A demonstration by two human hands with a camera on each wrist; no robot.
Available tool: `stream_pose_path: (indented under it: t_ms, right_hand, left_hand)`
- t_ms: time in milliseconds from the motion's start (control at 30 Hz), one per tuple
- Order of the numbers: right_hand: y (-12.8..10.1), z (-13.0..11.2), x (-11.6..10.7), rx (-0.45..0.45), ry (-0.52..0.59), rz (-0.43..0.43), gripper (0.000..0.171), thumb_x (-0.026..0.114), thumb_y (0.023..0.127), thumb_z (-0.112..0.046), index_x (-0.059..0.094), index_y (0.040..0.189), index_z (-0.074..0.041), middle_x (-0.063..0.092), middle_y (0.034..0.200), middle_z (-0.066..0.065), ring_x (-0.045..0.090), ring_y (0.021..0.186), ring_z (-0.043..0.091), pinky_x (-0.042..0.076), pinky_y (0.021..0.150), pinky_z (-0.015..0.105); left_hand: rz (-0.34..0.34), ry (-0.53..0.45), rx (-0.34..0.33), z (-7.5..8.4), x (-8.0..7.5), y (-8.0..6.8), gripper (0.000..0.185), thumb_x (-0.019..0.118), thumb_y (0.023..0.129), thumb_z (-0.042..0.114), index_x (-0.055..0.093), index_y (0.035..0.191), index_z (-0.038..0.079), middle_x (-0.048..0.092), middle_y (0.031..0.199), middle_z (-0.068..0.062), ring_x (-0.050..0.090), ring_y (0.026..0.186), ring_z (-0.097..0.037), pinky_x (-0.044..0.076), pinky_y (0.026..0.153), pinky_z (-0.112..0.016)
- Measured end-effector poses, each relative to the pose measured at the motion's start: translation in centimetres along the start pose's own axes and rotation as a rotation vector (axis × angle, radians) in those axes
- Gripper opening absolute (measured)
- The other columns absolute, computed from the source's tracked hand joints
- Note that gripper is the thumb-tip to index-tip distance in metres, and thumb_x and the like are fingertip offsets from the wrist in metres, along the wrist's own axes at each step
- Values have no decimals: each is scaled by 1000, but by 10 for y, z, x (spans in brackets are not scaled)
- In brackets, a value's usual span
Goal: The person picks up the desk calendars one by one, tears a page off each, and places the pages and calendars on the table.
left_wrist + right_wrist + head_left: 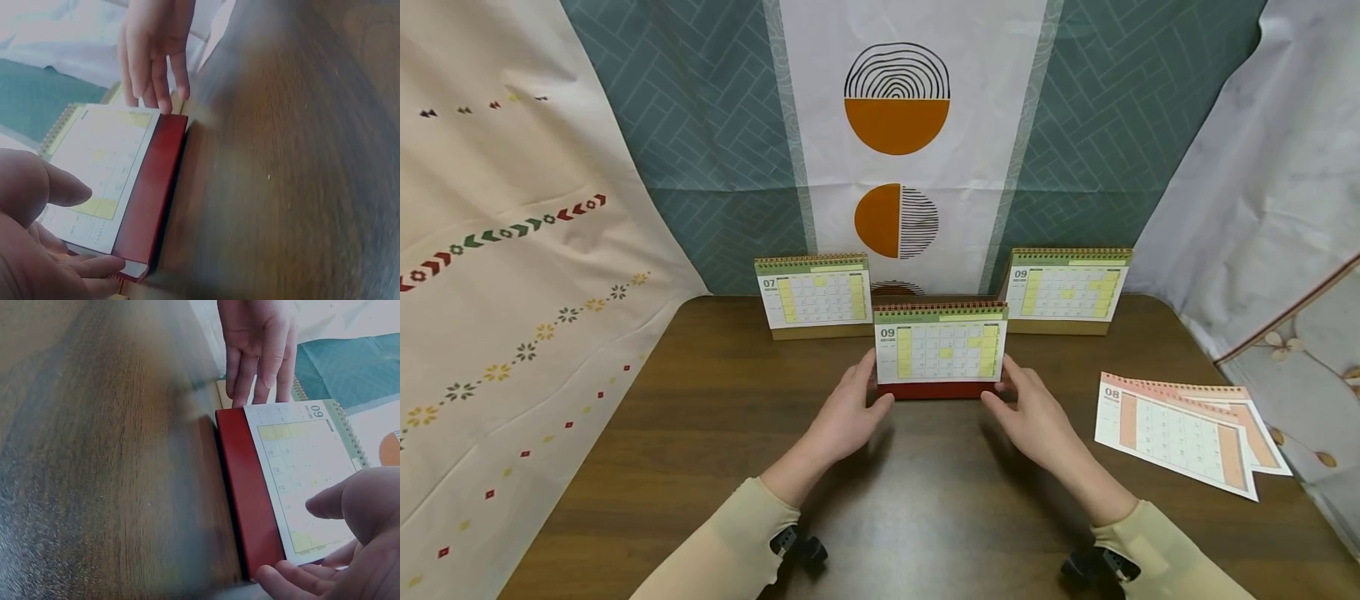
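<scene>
Flanking my red-based desk calendar (pixel 939 354) at the centre of the wood-grain table (pixel 700 433), left hand (pixel 847 414) and right hand (pixel 1034 417) with relaxed straight fingers touching its ends, spiral-bound top, glossy gridded page, loose sheets (pixel 1180 433) lying flat well right.

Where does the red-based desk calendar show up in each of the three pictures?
Head view: red-based calendar stands mid-table between both hands.
Left wrist view: it lies left of centre, red base toward the wood.
Right wrist view: it sits right of centre.
Shared landmark: the red base strip.
</scene>
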State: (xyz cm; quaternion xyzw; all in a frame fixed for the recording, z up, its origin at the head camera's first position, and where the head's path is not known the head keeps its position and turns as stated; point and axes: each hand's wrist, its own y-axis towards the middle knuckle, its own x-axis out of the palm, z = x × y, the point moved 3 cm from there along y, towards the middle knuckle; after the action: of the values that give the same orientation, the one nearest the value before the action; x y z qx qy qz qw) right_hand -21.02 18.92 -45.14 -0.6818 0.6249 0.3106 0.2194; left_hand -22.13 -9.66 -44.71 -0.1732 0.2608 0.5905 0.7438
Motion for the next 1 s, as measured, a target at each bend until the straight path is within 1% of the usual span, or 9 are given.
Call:
stream_pose_path:
  t_ms: [100,200,267,333,433,567,767,867,1000]
  right_hand:
    - [0,0,0,7,5,-7,78,71,110,-23,30,172,0,56,143,28,63,131,40,56,103,59]
    - [-2,1,0,16,2,-18,79,71,110,-24,28,172,0,56,146,28,61,133,41,55,104,60]
    - [-2,2,0,21,5,-29,80,70,110,-24,27,173,1,55,150,29,59,135,42,55,106,60]
    - [-3,2,0,27,12,-44,81,70,111,-25,25,173,1,52,155,30,57,138,43,53,107,61]
    - [-4,3,0,35,22,-61,81,69,111,-27,24,174,-1,47,162,31,56,142,44,52,109,62]
    - [-5,4,-1,40,41,-68,78,68,112,-27,26,174,-4,42,168,29,55,144,44,52,109,62]
    - [2,6,1,15,75,-66,73,68,112,-22,32,172,-3,43,166,30,54,144,46,51,110,62]
    - [8,8,1,6,78,-67,72,67,112,-21,32,172,-3,44,163,30,54,144,47,49,111,64]
    - [18,9,0,-3,80,-67,70,66,113,-22,33,172,-4,41,164,32,53,143,48,47,111,68]
  left_hand:
    - [0,-50,-9,0,2,-1,83,69,109,12,20,175,4,33,173,-23,55,145,-38,44,119,-52]
    - [6,-53,-15,0,3,-4,84,69,109,14,17,176,5,24,178,-21,44,155,-37,38,124,-53]
    - [19,-35,-21,0,2,-6,85,69,109,15,17,176,5,22,179,-20,37,159,-37,34,126,-55]
    - [40,-6,-23,-2,2,-9,83,69,109,16,20,175,3,25,177,-22,34,160,-38,33,126,-57]
    - [53,2,-29,-3,2,-12,79,68,109,14,25,174,2,31,173,-24,45,152,-39,38,123,-59]
    - [41,-13,-30,-3,3,-13,76,67,109,13,28,173,1,37,168,-26,54,143,-39,42,119,-58]
    - [35,-26,-41,-3,5,-6,76,66,109,14,26,174,3,36,170,-26,53,146,-39,42,119,-57]
    - [34,-34,-41,-3,5,0,78,66,109,15,25,174,3,34,170,-25,52,147,-39,41,120,-57]
    - [34,-39,-47,-2,6,12,79,66,109,15,24,174,3,33,171,-26,51,147,-39,41,120,-57]
